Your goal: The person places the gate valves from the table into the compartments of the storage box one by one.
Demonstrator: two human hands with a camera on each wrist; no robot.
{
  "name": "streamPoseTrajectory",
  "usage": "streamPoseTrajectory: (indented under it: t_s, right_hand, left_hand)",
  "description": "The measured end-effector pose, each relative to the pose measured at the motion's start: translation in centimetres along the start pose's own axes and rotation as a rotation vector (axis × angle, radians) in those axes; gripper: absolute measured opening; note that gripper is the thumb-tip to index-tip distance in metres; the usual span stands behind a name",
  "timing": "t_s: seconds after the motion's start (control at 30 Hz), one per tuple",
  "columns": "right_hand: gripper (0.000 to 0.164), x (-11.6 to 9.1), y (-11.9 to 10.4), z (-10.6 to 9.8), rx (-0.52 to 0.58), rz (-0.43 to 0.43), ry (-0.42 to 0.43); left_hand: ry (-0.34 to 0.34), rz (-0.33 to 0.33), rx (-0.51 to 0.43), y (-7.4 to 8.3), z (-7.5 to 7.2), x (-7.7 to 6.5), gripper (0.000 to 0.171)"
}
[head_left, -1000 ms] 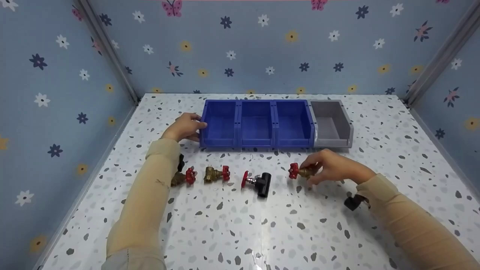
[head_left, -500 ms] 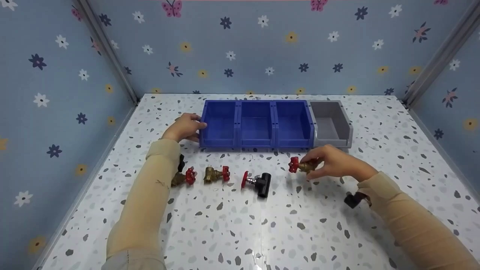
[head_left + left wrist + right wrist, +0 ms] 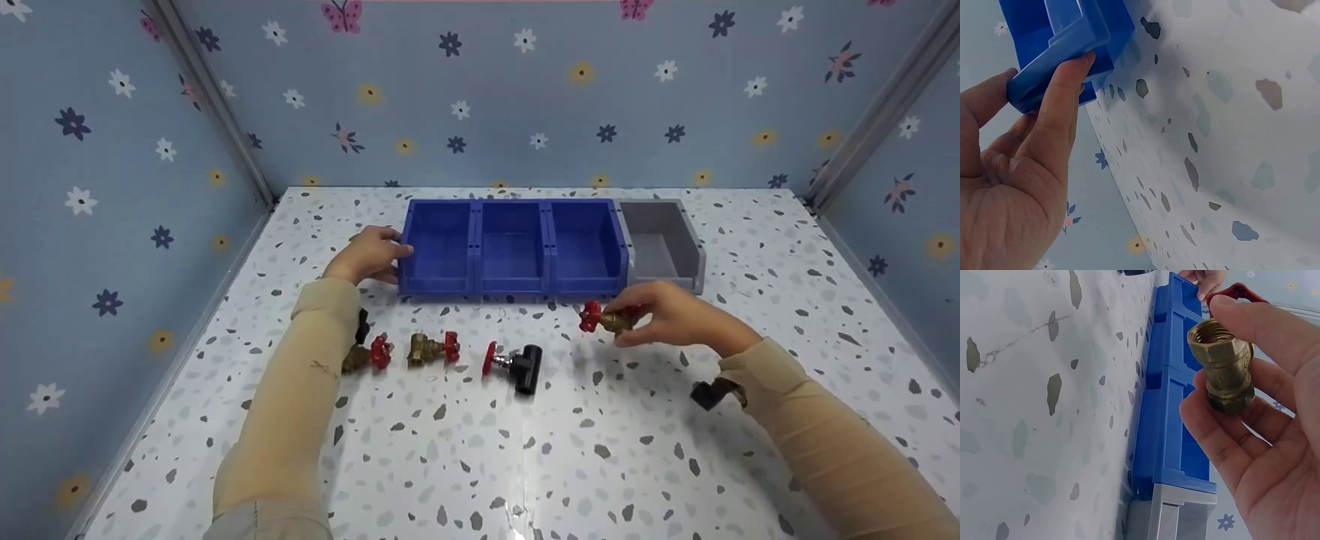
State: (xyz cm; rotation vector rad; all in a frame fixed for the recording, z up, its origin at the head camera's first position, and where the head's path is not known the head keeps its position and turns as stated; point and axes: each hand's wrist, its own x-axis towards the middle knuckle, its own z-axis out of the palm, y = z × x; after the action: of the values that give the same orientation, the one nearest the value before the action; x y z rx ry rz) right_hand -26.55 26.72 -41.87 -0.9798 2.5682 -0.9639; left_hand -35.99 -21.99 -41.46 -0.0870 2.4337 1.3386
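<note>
My right hand (image 3: 667,315) holds a brass valve (image 3: 1227,371) with a red handwheel (image 3: 590,316), in front of the bins. In the right wrist view, the thumb lies on its upper side and the fingers are beneath; its threaded opening faces the camera. At the left end of the bin row, my left hand (image 3: 367,255) grips the side wall of the outermost blue bin (image 3: 1055,56), thumb on the rim. On the table lie a brass valve (image 3: 425,349), a second one (image 3: 360,358) partly hidden by the left sleeve, and a black tee-shaped valve (image 3: 528,369) with a red handwheel.
Two more blue bins, a middle one (image 3: 512,285) and its right neighbour (image 3: 589,285), join the row. A grey bin (image 3: 666,286) ends it on the right. Flower-patterned panels (image 3: 525,90) enclose the speckled table (image 3: 465,465) at the back and sides.
My right hand has lifted the brass valve off the table and moved it up toward the bins. The left hand has stayed on the blue bin.
</note>
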Motion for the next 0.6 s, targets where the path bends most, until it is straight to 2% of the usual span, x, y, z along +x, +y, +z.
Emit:
streamPoseTrajectory:
  t_s: [0.33, 0.6]
  right_hand:
    - [0.038, 0.1, -0.4, -0.7, 0.022, 0.015, 0.037]
    - [0.039, -0.1, -0.8, -1.2, 0.003, 0.035, 0.094]
  left_hand:
    - [-0.008, 0.008, -0.036, -0.1, 0.1, -0.1, 0.054]
    - [0.005, 0.004, -0.025, -0.2, 0.1, 0.2, 0.052]
